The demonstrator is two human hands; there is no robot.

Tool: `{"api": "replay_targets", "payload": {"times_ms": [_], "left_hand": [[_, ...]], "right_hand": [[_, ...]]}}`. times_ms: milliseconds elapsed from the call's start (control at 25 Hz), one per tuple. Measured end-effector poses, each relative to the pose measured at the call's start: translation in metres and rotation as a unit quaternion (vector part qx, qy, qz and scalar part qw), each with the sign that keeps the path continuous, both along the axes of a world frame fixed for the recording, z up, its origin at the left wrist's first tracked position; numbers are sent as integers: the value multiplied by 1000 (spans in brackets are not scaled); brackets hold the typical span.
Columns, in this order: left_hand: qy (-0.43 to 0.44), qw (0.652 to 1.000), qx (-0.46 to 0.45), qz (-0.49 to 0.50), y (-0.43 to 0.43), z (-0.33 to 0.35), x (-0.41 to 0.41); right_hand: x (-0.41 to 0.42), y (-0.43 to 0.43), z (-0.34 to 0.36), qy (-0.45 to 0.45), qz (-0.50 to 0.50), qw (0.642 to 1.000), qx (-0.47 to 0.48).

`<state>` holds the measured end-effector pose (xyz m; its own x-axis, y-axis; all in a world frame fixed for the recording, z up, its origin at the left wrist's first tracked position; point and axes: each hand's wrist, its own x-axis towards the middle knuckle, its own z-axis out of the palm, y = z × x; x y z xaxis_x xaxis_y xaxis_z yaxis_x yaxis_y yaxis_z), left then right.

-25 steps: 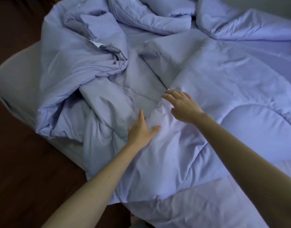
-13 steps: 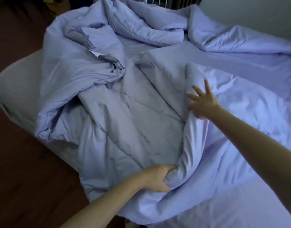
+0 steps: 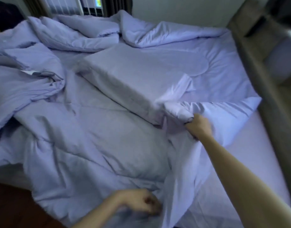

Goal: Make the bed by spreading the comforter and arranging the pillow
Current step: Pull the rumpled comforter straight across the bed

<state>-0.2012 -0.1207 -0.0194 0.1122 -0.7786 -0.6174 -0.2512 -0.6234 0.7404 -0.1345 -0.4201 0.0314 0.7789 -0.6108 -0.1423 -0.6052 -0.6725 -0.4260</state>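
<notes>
A lilac comforter (image 3: 95, 129) lies crumpled over most of the bed, bunched high at the left and along the far side. My right hand (image 3: 198, 126) is closed on a folded edge of it near the middle of the bed, arm stretched out. My left hand (image 3: 139, 203) is closed on the comforter's near edge at the bottom of the view. Right of my arm the fitted sheet (image 3: 243, 155) lies bare. I see no separate pillow; the far rolls of fabric all look like comforter.
A padded headboard (image 3: 263, 89) runs along the right side. Dark wooden floor (image 3: 11, 206) shows at the lower left. A window with white bars (image 3: 75, 7) and dark curtains stands behind the bed's far edge, beside a pale wall.
My right hand went from open fingers to a closed grip and drew the fold rightward. My left hand slid nearer along the edge. The view swung right, revealing the headboard.
</notes>
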Motion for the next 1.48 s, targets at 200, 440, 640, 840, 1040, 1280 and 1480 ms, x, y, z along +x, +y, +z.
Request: {"api": "replay_targets", "payload": {"times_ms": [200, 440, 640, 840, 1040, 1280, 1480], "left_hand": [[-309, 909, -12, 281, -64, -10, 47], [-412, 907, 49, 69, -157, -40, 13], [-438, 895, 82, -16, -210, -66, -38], [-498, 864, 61, -28, -204, -87, -72], [-470, 880, 66, -36, -193, -78, -70], [-393, 918, 16, 44, -141, 0, -26], [-411, 855, -50, 312, -22, 73, 52]], "right_hand": [[-173, -69, -12, -231, -228, 908, 266], [-382, -71, -74, -372, -500, 728, 285], [-455, -48, -135, -324, -687, 561, 329], [-437, -49, -153, -199, -779, 510, 306], [-354, -29, -132, -47, -309, 950, -24], [-230, -3, -72, -55, -14, 997, 47], [-103, 78, 6, -186, 147, 966, 105]]}}
